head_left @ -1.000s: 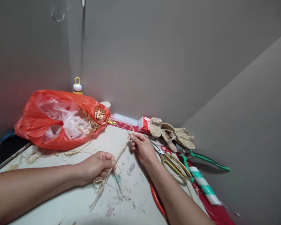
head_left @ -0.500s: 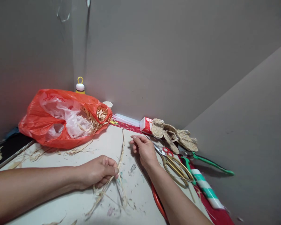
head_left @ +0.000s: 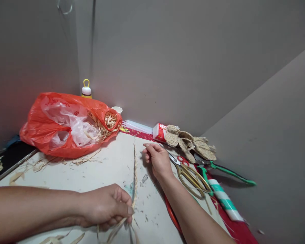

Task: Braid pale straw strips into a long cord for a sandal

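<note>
My left hand (head_left: 117, 206) is closed, with thumb and fingers pinched on the lower part of a thin braided straw cord (head_left: 135, 166). The cord runs up the white tabletop from my fingertips to a frayed tip. Loose straw strands (head_left: 117, 230) trail below that hand towards the near edge of the picture. To the right of the cord's far end, my right hand (head_left: 157, 159) has its thumb and forefinger together and the other fingers curled. It is apart from the cord; anything in its pinch is too small to make out.
A red plastic bag (head_left: 56, 145) of straw lies at the left, near a yellow bottle (head_left: 86, 91) and a white cup (head_left: 117, 110). Gold-handled scissors (head_left: 190, 179), green-handled pruners (head_left: 234, 174), woven straw pieces (head_left: 173, 135) and a striped roll (head_left: 225, 200) line the right side.
My left hand has moved down towards me along with the cord's near end, so a longer stretch of braid shows. My right hand has hardly moved.
</note>
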### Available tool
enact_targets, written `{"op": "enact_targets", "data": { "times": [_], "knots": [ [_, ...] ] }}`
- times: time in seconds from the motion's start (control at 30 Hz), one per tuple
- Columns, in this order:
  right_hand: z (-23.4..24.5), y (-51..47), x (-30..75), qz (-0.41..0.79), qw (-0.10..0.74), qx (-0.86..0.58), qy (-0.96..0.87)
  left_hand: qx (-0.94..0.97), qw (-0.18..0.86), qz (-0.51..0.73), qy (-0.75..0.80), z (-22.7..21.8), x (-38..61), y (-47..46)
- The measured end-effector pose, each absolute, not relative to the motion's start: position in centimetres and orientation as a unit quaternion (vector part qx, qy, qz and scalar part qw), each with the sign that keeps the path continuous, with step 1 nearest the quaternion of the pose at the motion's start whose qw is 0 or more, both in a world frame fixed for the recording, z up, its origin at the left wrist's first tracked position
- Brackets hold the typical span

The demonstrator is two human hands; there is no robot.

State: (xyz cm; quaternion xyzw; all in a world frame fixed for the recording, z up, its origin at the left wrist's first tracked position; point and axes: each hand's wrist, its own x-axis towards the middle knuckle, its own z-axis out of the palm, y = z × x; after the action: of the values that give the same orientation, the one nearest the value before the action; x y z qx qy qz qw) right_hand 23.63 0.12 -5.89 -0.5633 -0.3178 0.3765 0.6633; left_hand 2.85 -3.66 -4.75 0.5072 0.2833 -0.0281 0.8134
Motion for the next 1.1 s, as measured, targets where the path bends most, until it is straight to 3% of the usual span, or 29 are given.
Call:
{"op": "enact_targets", "data": {
  "times": [0.83,1.1],
  "knots": [
    [-6.1,0.0,23.7,0.378,0.646,-0.583,-0.315,0.581,0.771,-0.012,0.260,-4.7,2.9,-4.0],
    [-5.9,-0.2,23.4,0.412,0.617,-0.591,-0.317,0.541,0.775,0.124,0.303,-4.8,3.2,-2.8]
  ]
}}
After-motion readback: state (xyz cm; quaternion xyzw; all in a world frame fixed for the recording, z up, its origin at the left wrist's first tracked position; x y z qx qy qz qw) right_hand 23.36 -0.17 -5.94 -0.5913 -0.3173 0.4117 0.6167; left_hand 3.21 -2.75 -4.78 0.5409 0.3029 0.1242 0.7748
